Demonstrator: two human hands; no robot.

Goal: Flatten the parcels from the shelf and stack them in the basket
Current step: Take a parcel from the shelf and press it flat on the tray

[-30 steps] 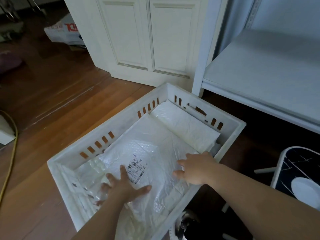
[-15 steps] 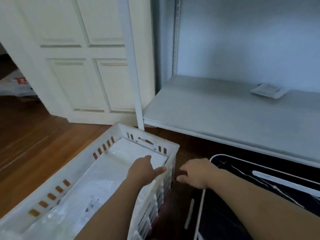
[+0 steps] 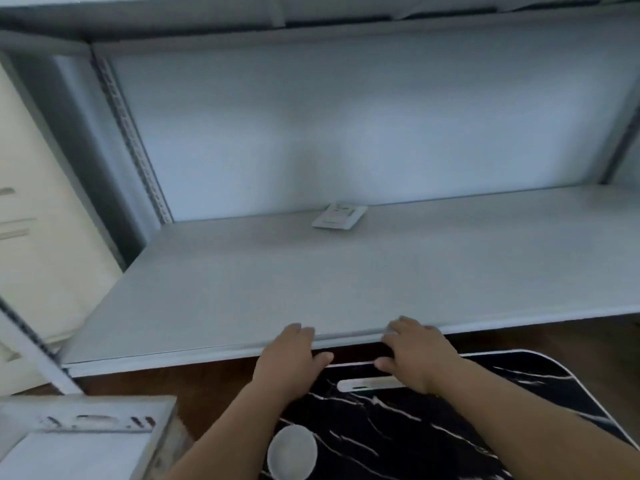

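Observation:
A white shelf board (image 3: 311, 289) fills the middle of the view. On it, near the back wall, lies one small flat white parcel (image 3: 339, 216). My left hand (image 3: 291, 358) and my right hand (image 3: 415, 355) hover side by side at the shelf's front edge, fingers relaxed, holding nothing. The white slotted basket (image 3: 104, 420) sits at the bottom left, with a flat white parcel (image 3: 69, 455) visible inside it.
A black marbled stool top (image 3: 485, 410) with a slot handle stands below my forearms. A perforated shelf upright (image 3: 138, 143) rises at the left, and a cream panelled door (image 3: 41, 237) stands beyond it. Dark wooden floor shows under the shelf.
My view swung up and right from the basket to the shelf. Both hands left the parcels in the basket and moved to the shelf's front edge.

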